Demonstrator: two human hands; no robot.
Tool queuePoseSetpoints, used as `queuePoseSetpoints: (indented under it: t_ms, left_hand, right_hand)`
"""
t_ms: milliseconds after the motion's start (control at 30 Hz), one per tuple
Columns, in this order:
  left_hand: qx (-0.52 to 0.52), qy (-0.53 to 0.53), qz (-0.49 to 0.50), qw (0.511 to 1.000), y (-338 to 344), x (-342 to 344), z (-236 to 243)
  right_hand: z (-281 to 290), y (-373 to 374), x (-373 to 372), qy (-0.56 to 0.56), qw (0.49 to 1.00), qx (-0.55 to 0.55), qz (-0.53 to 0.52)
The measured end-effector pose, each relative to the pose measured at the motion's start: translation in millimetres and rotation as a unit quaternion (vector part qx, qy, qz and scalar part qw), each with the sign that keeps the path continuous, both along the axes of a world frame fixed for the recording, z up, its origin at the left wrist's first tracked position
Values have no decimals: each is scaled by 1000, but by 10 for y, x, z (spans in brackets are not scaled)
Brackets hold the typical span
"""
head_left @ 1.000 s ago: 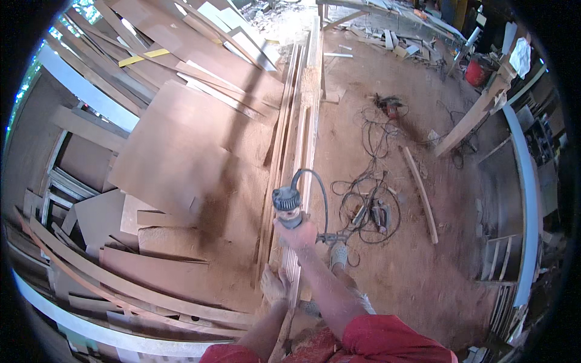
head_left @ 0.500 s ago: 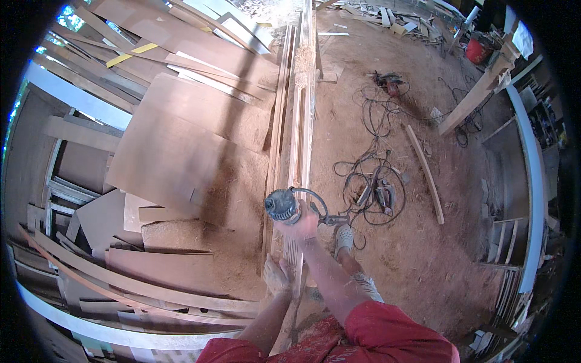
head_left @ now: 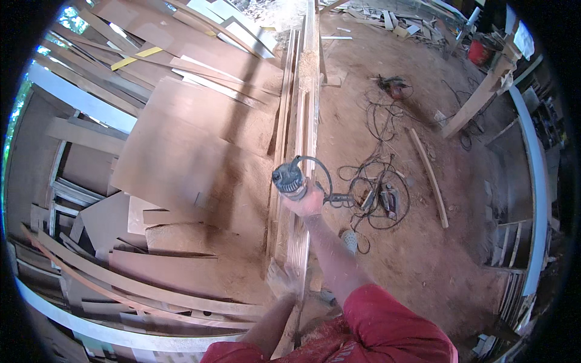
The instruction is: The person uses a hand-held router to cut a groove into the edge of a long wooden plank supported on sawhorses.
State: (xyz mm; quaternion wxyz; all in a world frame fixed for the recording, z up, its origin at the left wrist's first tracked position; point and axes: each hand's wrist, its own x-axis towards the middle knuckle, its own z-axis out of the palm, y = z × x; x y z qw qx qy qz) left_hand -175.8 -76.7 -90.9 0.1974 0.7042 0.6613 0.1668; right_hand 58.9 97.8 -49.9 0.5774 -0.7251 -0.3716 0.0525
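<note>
A handheld trim router (head_left: 289, 183) with a dark ribbed motor housing rests over a long pale wooden plank (head_left: 298, 242). My right hand (head_left: 310, 201) is wrapped round its body, and a black cable loops from its top. Grooves run lengthwise along the plank. The router's base and bit are hidden under the tool and hand. Nearer to me, my left hand (head_left: 282, 279) lies on the plank's left side, fingers stretched out and somewhat blurred. Sawdust (head_left: 308, 63) is heaped on the plank's far part.
Large brown sheets (head_left: 166, 145) lie left of the plank. Tangled black cables (head_left: 378, 130) and two power tools, one a reddish tool (head_left: 396, 89), lie on the dusty floor to the right. A loose wooden strip (head_left: 428, 175) and a slanting post (head_left: 478, 106) stand beyond them.
My right hand and the router have moved farther away along the plank. My left hand stays on the plank's side, at nearly the same spot. The whole view has shifted slightly.
</note>
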Motion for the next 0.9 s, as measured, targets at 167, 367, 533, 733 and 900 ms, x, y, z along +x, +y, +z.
queuePoseSetpoints:
  t_ms: [167, 367, 533, 733, 900]
  left_hand:
    - [-15, 15, 4, 1000, 30, 55, 83]
    - [-10, -33, 13, 999, 49, 44, 93]
    - [-1, -30, -17, 999, 55, -79, -112]
    - [9, -27, -17, 999, 66, -43, -98]
    - [-7, -33, -23, 999, 19, -58, -39]
  right_hand:
    - [158, 223, 228, -5, 1000, -28, -9]
    - [281, -217, -344, 70, 997, -39, -13]
    - [295, -886, -770, 121, 985, -119, 6]
    - [238, -895, -710, 82, 990, -114, 25]
    - [-23, -643, -479, -36, 999, 11, 20]
